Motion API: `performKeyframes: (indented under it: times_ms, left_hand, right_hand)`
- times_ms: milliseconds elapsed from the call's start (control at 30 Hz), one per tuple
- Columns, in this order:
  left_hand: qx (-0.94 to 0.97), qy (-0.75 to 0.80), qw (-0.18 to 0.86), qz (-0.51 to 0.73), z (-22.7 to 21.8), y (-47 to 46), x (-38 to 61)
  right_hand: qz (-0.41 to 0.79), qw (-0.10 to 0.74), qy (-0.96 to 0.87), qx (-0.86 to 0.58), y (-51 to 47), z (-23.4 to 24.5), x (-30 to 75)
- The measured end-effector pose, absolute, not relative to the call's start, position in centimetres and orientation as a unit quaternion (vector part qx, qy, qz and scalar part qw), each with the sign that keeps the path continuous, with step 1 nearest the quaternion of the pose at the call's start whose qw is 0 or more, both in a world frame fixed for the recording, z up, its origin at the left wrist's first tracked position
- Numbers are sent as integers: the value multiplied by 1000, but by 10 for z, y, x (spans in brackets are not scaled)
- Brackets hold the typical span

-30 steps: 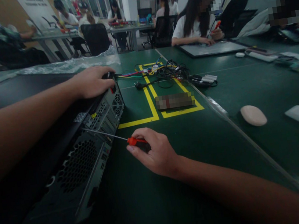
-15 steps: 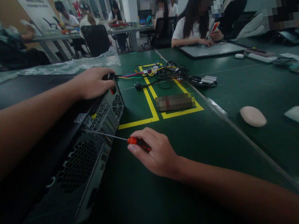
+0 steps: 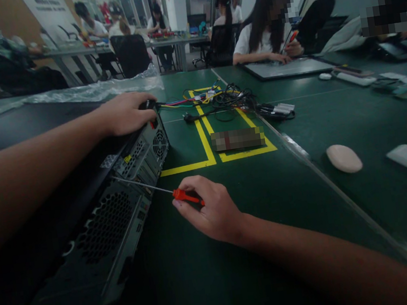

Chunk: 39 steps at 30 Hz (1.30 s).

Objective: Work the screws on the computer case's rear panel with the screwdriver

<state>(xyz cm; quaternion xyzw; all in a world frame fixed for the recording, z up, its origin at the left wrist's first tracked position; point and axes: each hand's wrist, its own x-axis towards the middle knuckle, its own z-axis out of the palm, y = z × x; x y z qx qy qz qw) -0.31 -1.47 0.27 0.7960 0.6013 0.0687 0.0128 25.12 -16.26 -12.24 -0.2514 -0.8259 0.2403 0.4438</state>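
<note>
At six o'clock, right hand grips screwdriver, its handle rotated since before; at ten, left hand rests open on case.

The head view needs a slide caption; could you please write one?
Left hand on a computer case, right hand holding a screwdriver at its rear panel.

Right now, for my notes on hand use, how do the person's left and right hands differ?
The left hand rests on the top of the computer case, while the right hand is off it, gripping the screwdriver. The left has thumb and fingers apart; the right curls around the handle. The left is farther from the camera, the right nearer. Both are bare.
</note>
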Motion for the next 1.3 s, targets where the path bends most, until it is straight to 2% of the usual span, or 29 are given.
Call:
performKeyframes:
  times_ms: [1000, 1300]
  left_hand:
    - [802, 596, -1, 46, 6, -20, 2]
    - [797, 599, 16, 77, 1, -12, -5]
  right_hand:
    - [243, 439, -827, -255, -163, -123, 252]
    - [242, 448, -824, -247, -163, -123, 252]
